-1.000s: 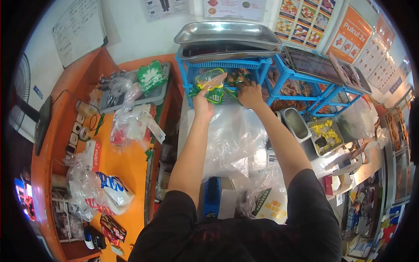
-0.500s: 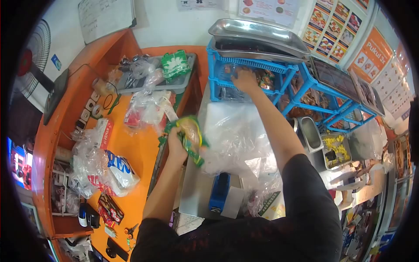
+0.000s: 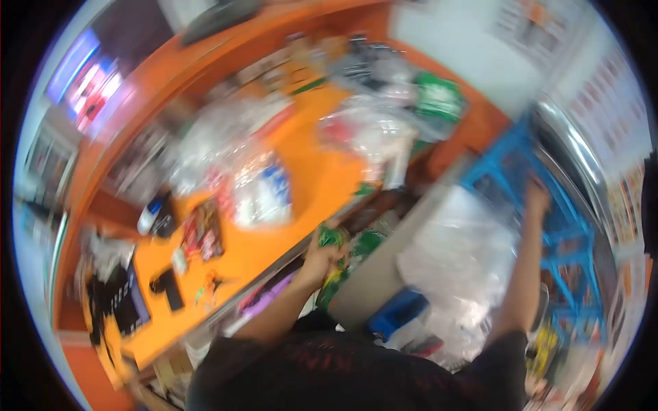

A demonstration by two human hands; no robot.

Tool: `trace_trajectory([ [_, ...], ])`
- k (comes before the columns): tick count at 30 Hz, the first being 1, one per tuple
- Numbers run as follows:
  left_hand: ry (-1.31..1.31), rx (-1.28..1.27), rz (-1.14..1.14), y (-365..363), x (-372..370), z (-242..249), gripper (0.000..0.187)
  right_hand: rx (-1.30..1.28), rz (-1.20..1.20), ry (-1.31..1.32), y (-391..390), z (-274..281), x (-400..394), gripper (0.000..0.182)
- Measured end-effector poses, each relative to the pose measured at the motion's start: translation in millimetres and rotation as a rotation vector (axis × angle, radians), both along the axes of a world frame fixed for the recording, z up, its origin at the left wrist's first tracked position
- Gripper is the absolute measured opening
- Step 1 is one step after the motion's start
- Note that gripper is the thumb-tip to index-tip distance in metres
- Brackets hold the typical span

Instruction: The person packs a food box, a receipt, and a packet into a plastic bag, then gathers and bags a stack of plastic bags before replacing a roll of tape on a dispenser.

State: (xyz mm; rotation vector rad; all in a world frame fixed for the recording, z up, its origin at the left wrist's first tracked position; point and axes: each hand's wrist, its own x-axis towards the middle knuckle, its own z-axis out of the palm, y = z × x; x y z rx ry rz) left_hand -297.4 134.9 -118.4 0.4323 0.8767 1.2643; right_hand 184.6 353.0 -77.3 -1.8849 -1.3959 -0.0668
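My left hand (image 3: 321,262) is closed around a green-and-yellow plastic packet (image 3: 333,236), held in front of my body over the gap between the orange counter and the grey worktop. Part of the packet is covered by my fingers. Farther right, my right hand (image 3: 539,196) reaches to the blue plastic rack (image 3: 495,175), overlapping its open front. Motion smears these fingers. Between my arms, a pile of clear plastic bags (image 3: 458,250) lies on the worktop. A blue boxy item (image 3: 399,314) is at its near side.
The orange counter (image 3: 322,168) on the left bears a blue-and-white bag (image 3: 274,195), red snack packs (image 3: 203,231), scissors (image 3: 211,282) and a black phone-like object (image 3: 168,289). A green bundle (image 3: 437,98) lies at the far end. A metal tray (image 3: 569,133) tops the rack.
The view has swung left and tilted. My left hand, still holding the packet, has come closer to my body. My right hand remains at the blue rack.
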Motion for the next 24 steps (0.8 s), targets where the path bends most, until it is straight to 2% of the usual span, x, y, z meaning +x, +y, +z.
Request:
trace_trajectory([
  [1,-0.053,0.076,0.067,0.2,-15.5,16.9,0.063,0.130,0.098,0.274,6.7,-28.4,24.9,0.020],
  [2,-0.101,0.168,0.109,5.8,-33.2,35.0,0.062,0.261,0.138,0.223,-4.0,-31.1,20.0,0.017],
  [3,-0.004,0.262,0.185,13.6,-56.4,39.8,0.060,0.264,0.127,-0.041,-21.0,-22.1,14.6,0.019],
  [4,0.099,0.348,0.251,18.8,-82.3,46.3,0.059,0.199,0.059,-0.104,-38.9,-5.5,-4.8,0.020],
  [5,0.401,0.473,0.465,17.6,-109.7,78.1,0.051,0.245,0.111,-0.196,-47.5,-3.9,-0.5,0.022],
  [6,1.231,0.217,0.797,16.8,-163.0,77.7,0.053,0.245,0.141,-0.210,-57.0,1.9,-5.0,0.022],
  [7,1.042,0.260,1.241,15.2,-180.8,108.0,0.040,0.246,0.164,-0.225,-67.3,8.9,-10.4,0.022],
  [8,0.945,0.221,1.612,14.6,-232.8,97.5,0.036,0.261,0.193,-0.215,-77.1,13.8,-16.1,0.023],
  [9,0.902,0.330,1.888,13.2,-242.3,124.4,0.036,0.276,0.216,-0.205,-87.0,17.2,-23.1,0.023],
  [10,0.895,0.326,1.896,11.3,-282.8,102.5,0.036,0.272,0.187,-0.186,-98.1,22.4,-32.9,0.022],
  [12,1.302,0.330,1.623,12.4,-375.6,41.6,0.030,0.270,0.153,-0.164,-117.1,28.4,-49.9,0.022],
  [14,1.449,-0.128,0.573,46.5,-370.8,65.5,0.028,0.133,0.137,-0.055,-136.7,29.7,-60.8,0.023],
  [15,1.949,-0.167,0.012,83.6,-402.1,43.0,0.027,0.141,0.131,-0.094,-138.6,17.9,-47.3,0.022],
  [16,2.359,-0.190,-0.645,122.1,-430.8,18.6,0.027,0.140,0.107,-0.093,-144.9,19.7,-55.3,0.022],
  [17,2.366,-0.159,-0.660,138.8,-430.1,24.5,0.027,0.142,0.118,-0.122,-152.0,26.9,-65.6,0.021],
  [18,2.263,-0.257,-0.470,158.1,-428.9,32.4,0.020,0.146,0.125,-0.149,-158.4,34.6,-73.7,0.020],
  [19,2.145,-0.342,-0.290,177.4,-424.2,48.3,0.013,0.044,0.084,-0.164,-167.0,43.2,-77.5,0.021],
  [20,2.250,-0.093,-0.677,206.9,-429.2,73.6,0.014,0.038,0.046,-0.166,-172.0,43.8,-78.4,0.021],
  [21,1.542,-0.546,-0.150,216.9,-424.4,81.7,0.017,0.098,0.046,-0.269,-175.1,43.8,-74.9,0.020],
  [22,2.073,-0.125,-0.147,248.9,-451.5,70.9,0.019,0.153,0.039,-0.373,-179.4,43.2,-70.9,0.020],
  [23,2.098,-0.116,0.344,256.4,-451.3,53.5,0.022,0.151,0.010,-0.440,-183.5,41.0,-67.4,0.019],
  [24,2.068,-0.059,0.460,259.7,-455.1,41.0,0.024,0.139,-0.035,-0.511,-189.2,38.7,-64.0,0.019],
])
